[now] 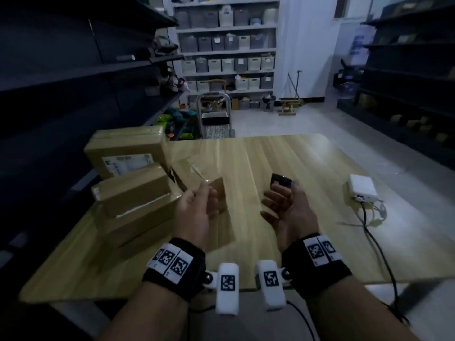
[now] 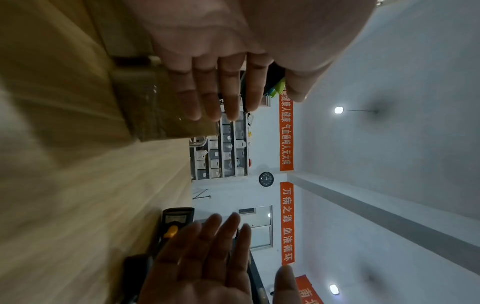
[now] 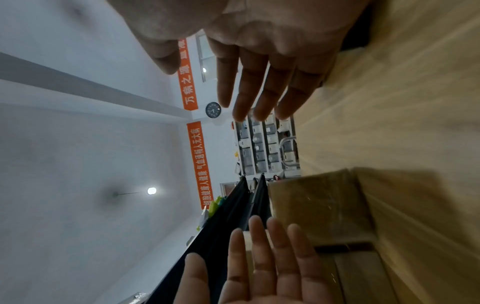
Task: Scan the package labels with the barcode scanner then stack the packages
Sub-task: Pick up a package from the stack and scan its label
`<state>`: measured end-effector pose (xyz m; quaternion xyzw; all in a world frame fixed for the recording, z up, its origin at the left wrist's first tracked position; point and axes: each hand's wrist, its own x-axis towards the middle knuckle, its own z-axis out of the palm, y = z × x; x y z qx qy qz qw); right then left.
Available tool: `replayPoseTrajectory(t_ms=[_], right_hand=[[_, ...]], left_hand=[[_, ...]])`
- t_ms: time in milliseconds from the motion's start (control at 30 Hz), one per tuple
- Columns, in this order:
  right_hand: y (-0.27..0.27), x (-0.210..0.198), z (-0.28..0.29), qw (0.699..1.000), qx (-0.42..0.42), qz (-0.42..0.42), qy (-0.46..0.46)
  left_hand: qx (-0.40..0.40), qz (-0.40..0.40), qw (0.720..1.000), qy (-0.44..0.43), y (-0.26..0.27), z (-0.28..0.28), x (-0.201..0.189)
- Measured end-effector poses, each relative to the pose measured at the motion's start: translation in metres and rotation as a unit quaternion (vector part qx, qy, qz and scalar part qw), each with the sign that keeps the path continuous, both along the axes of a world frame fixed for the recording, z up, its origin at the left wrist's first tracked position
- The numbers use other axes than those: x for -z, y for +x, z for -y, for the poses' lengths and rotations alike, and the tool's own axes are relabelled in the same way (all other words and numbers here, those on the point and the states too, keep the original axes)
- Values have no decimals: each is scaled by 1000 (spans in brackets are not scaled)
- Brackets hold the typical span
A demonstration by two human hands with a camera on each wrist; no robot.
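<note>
Both hands are held above the worktop (image 1: 283, 156), palms facing each other, fingers straight and spread, nothing gripped. The left hand (image 1: 194, 212) is seen over a small box (image 1: 197, 175) lying flat on the worktop; in the left wrist view its fingers (image 2: 207, 90) are stretched in front of that box (image 2: 166, 111), contact cannot be told. The right hand (image 1: 283, 207) is seen just above the scanner (image 1: 280, 182), which lies on the worktop beyond the fingertips; in the left wrist view the scanner (image 2: 174, 224), black with a yellow button, is seen behind the right hand's fingers (image 2: 215, 236), not gripped. In the right wrist view the right hand (image 3: 262, 67) is shown open at the top, the left hand (image 3: 262, 267) open at the bottom, with the box (image 3: 319, 205) beyond it.

At the worktop's left edge a stack of boxes (image 1: 138, 200) is placed, a smaller one on a wider one, with a big box (image 1: 125, 151) carrying a white label behind it. A white adapter (image 1: 362, 188) with cables is lying at the right edge. Shelves with bins (image 1: 226, 50) are seen at the back wall.
</note>
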<state>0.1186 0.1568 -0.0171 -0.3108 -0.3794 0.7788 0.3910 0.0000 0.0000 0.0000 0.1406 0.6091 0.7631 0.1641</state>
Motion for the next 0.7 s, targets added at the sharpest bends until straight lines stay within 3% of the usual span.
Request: replayPoseTrajectory(t_ms=[367, 533, 700], right_hand=[[-18, 47, 26, 994, 10, 7, -113], [-21, 53, 16, 994, -5, -16, -110], [-31, 60, 14, 997, -6, 14, -73]], left_hand=[[-18, 82, 995, -49, -11, 28, 57], [-40, 148, 987, 51, -19, 39, 78], [-28, 106, 994, 22, -19, 37, 80]])
